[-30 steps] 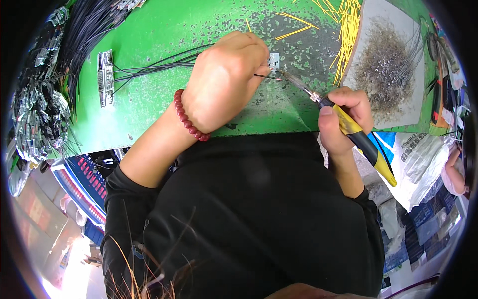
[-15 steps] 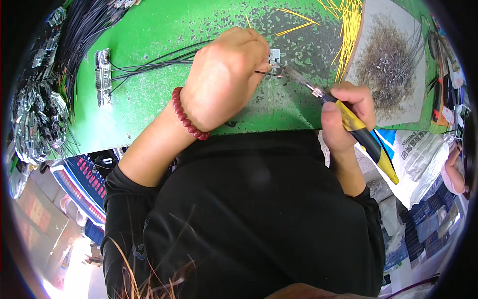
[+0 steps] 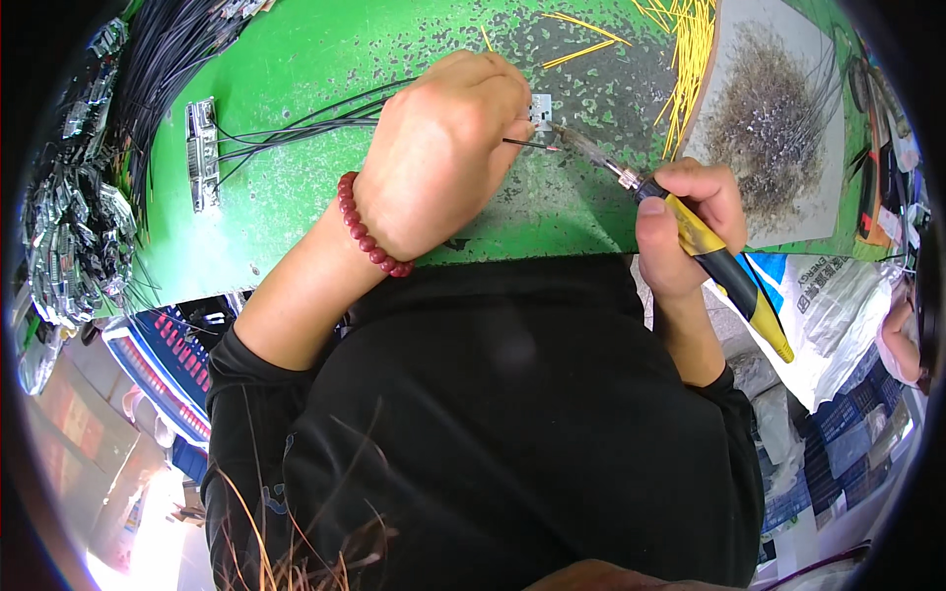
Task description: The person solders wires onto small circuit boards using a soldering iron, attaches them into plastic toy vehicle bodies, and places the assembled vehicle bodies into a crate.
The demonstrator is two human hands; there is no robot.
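My right hand (image 3: pixel 690 222) is closed round the yellow and black handle of a soldering iron (image 3: pixel 731 276). The iron points up and left, its tip right beside a small pale, flat part (image 3: pixel 541 106) with dark slots. My left hand (image 3: pixel 448 148), closed with its back toward me, has its fingertips at that part's left edge. A short black wire (image 3: pixel 527 144) sticks out from under those fingers, its bare end just below the part. More black wires (image 3: pixel 315 126) run from behind the hand leftward to a silvery metal-cased piece (image 3: pixel 202 155). My left fingertips are mostly hidden.
Yellow wires (image 3: pixel 690 74) lie at the back right of the worn green table (image 3: pixel 296 217). Beside them, a grey sheet (image 3: pixel 803 222) carries a dark heap of solder debris (image 3: pixel 764 128). Bundled black wires with metal-cased ends (image 3: pixel 84 236) crowd the left edge.
The soldering iron's tip has shifted slightly up and left, closer to the pale part. My left hand keeps its grip almost unmoved.
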